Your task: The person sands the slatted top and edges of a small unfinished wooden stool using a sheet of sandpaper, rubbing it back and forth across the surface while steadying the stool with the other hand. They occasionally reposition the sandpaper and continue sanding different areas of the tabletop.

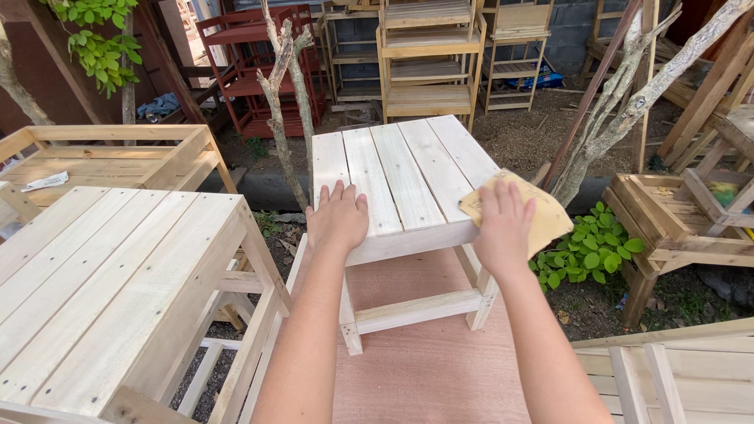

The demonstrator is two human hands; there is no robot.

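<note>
The reddish plywood sheet [428,369] lies nearest, carrying the small slatted table [404,184]. On that table's near right corner the right hand [503,228] presses a tan sandpaper sheet [518,206], fingers flat and spread; the left hand [338,218] rests open on the near left edge. Firm bracing there and even strokes along the grain would likely serve best.

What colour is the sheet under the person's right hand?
The sandpaper sheet under the right hand is tan, yellowish brown, seen best in the head view.
</note>
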